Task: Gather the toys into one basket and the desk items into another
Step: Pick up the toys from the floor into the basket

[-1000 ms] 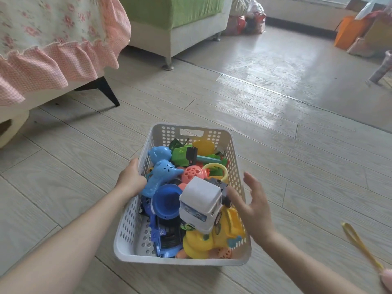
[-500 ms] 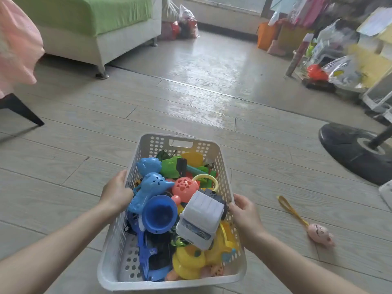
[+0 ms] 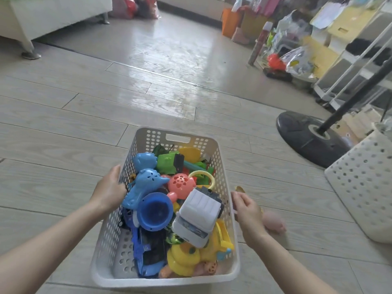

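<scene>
centrally, in the near middle of the view, a white perforated basket is heaped with plastic toys: a white truck, a blue horn and a yellow duck. the left hand curls over the basket's left rim, gripping it. the right hand is beside the right wall; whether it grips cannot be told. a pink toy lies on the pale wood floor just right of that hand. a second white basket stands at the right edge.
</scene>
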`<control>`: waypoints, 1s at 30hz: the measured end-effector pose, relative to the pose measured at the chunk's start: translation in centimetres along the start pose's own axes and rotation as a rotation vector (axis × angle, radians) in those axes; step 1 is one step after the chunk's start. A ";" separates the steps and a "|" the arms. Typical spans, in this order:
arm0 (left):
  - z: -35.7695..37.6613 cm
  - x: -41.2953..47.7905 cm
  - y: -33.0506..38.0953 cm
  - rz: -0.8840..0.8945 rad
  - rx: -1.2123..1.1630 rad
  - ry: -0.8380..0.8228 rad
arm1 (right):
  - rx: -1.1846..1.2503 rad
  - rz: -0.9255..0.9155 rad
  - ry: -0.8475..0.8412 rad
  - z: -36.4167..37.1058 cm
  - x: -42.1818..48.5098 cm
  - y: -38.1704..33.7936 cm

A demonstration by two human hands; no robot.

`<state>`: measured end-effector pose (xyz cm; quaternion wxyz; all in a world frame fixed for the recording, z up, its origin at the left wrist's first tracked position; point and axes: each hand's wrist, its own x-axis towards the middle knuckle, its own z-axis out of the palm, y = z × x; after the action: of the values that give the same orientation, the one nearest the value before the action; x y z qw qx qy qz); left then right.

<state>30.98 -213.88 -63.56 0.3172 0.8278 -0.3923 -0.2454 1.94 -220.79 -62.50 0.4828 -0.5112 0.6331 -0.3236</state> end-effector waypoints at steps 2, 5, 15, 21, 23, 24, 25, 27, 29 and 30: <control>0.0 -0.2 0.2 0.018 0.019 -0.006 | -0.097 0.008 0.045 -1.0 1.6 1.0; 0.0 -0.2 0.3 0.019 0.033 -0.006 | -0.622 -0.076 0.072 -3.0 4.5 3.3; 0.0 -0.5 0.5 0.023 0.004 0.002 | -1.246 0.120 0.129 -8.1 7.0 9.5; -0.3 -0.5 0.4 0.003 -0.003 -0.016 | -1.263 0.047 0.113 -8.8 7.2 7.4; -0.3 -0.7 0.4 0.002 -0.011 -0.023 | -1.142 -0.002 0.134 -8.2 7.1 5.5; -0.3 -0.7 0.3 0.004 -0.008 -0.027 | -1.064 -0.055 0.142 -7.8 6.9 4.2; -0.3 -0.7 0.3 0.003 -0.003 -0.030 | -0.995 -0.125 0.145 -7.2 6.8 3.0; -0.3 -0.6 0.2 -0.003 0.005 -0.031 | -0.889 -0.275 0.129 -5.7 6.1 0.0; -0.2 -0.7 0.1 -0.005 0.009 -0.035 | -0.797 -0.414 0.104 -3.7 5.2 -3.2; -0.2 -0.8 0.1 -0.002 0.011 -0.036 | -0.747 -0.488 0.098 -2.7 4.5 -4.9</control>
<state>30.61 -213.24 -63.28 0.3051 0.8254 -0.3985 -0.2586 0.98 -226.65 -58.44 0.1442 -0.7689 0.5896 -0.2011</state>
